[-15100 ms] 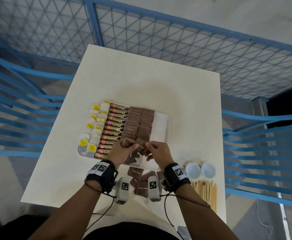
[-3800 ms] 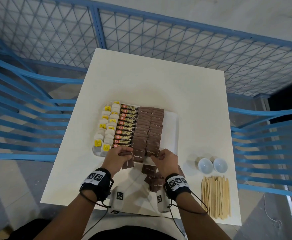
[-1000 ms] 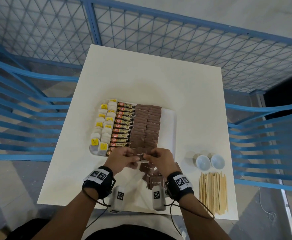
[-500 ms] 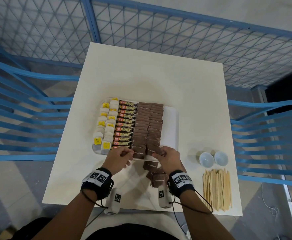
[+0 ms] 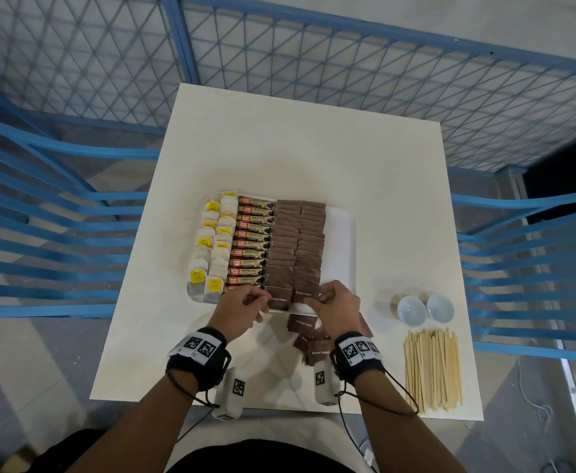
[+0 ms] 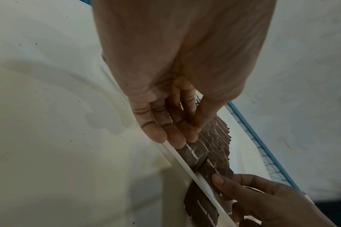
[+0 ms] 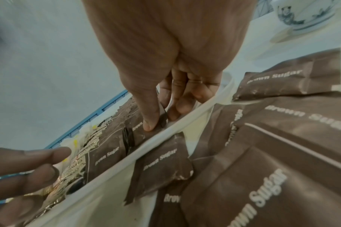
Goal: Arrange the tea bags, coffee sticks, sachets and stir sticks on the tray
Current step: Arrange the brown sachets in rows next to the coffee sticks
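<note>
A white tray (image 5: pixel 342 240) holds tea bags (image 5: pixel 211 247) on the left, then coffee sticks (image 5: pixel 252 240), then two columns of brown sugar sachets (image 5: pixel 296 247). My right hand (image 5: pixel 315 298) pinches the nearest sachet (image 7: pixel 138 132) of the right column, thumb on top, just inside the near rim. Beside it, my left hand (image 5: pixel 264 300) has straight fingers (image 6: pixel 173 138) touching the left edge of the nearest left-column sachet (image 6: pixel 194 152). More loose sachets (image 5: pixel 315 349) lie on the table under my right wrist. Wooden stir sticks (image 5: pixel 433 368) lie at the front right.
Two small white bowls (image 5: pixel 424 308) stand right of the tray, behind the stir sticks. The tray's right strip is bare. A blue mesh fence (image 5: pixel 313 46) surrounds the white table (image 5: pixel 296 148) on three sides.
My hands held a sachet between them over the table; they have moved forward to the tray's near rim, where a sachet now lies at the end of each brown column.
</note>
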Motion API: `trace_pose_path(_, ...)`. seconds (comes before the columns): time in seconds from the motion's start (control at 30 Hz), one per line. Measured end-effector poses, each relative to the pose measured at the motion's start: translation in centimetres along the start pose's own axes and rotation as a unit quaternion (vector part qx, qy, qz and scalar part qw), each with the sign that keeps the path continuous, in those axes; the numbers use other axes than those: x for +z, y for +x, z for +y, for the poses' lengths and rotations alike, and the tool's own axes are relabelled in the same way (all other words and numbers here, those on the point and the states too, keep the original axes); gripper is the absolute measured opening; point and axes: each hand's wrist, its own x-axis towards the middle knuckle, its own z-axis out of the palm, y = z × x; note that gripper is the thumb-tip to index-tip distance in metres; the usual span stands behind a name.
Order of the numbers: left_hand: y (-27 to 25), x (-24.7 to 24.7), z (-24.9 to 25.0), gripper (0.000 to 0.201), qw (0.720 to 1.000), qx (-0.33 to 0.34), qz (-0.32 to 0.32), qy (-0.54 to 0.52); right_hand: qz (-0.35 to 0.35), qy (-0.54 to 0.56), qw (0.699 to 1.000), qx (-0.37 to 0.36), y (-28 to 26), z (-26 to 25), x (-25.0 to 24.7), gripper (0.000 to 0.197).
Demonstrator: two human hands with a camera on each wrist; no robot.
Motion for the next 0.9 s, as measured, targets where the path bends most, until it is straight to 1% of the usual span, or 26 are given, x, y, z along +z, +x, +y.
trace_pose_path(0.13,-0.1,0.3,0.3,0.012,1.000,0.023,-0.008,0.013,0.014,0.037,0.999,-0.003,-0.5,0.2,-0.5,0.028)
trace_pose_path(0.27,0.0,1.1,0.3,0.009,0.997,0.062,-0.029,0.041,0.053,0.044,0.996,-0.051,-1.5,0.9,-1.3,0.008)
trace_pose_path(0.33,0.0,1.7,-0.1,0.006,0.993,0.086,-0.042,0.070,0.058,0.060,0.995,-0.058,-2.6,1.3,-1.9,0.004)
trace_pose_path(0.4,-0.4,2.6,-0.4,0.005,0.986,0.121,-0.048,0.109,0.052,0.081,0.994,-0.050,-3.7,2.2,-2.4,0.004)
trace_pose_path(0.5,-1.4,4.5,-0.6,0.011,0.967,0.188,-0.062,0.160,0.060,0.035,0.996,-0.048,-4.9,4.6,-2.7,0.008)
trace_pose_path(0.53,-1.7,5.3,-0.9,0.012,0.958,0.209,-0.069,0.184,0.063,0.005,0.997,-0.046,-5.2,5.6,-2.7,0.011)
trace_pose_path(0.57,-1.9,6.0,-1.3,0.016,0.949,0.221,-0.075,0.212,0.067,-0.034,0.996,-0.045,-5.6,6.6,-2.6,0.018)
trace_pose_path(0.6,-2.1,6.7,-1.7,0.022,0.941,0.225,-0.080,0.239,0.071,-0.081,0.993,-0.043,-6.0,7.5,-2.3,0.033)
trace_pose_path(0.63,-2.3,7.3,-2.2,0.030,0.935,0.226,-0.081,0.263,0.070,-0.120,0.990,-0.037,-6.4,8.3,-2.1,0.052)
trace_pose_path(0.67,-2.5,7.9,-2.6,0.037,0.930,0.226,-0.079,0.278,0.061,-0.138,0.988,-0.026,-6.8,9.1,-1.8,0.070)
trace_pose_path(0.7,-2.7,8.4,-2.8,0.040,0.929,0.227,-0.074,0.285,0.052,-0.141,0.988,-0.019,-7.2,9.3,-1.6,0.081)
trace_pose_path(0.73,-2.9,8.9,-3.0,0.040,0.928,0.230,-0.068,0.285,0.046,-0.135,0.990,-0.019,-7.4,9.7,-1.2,0.085)
trace_pose_path(0.8,-3.3,9.7,-3.3,0.033,0.932,0.237,-0.051,0.270,0.036,-0.116,0.992,-0.027,-7.5,10.2,-0.8,0.083)
trace_pose_path(0.9,-4.0,10.4,-3.4,0.017,0.942,0.234,-0.001,0.239,0.024,-0.074,0.997,-0.020,-7.2,10.4,-0.9,0.097)
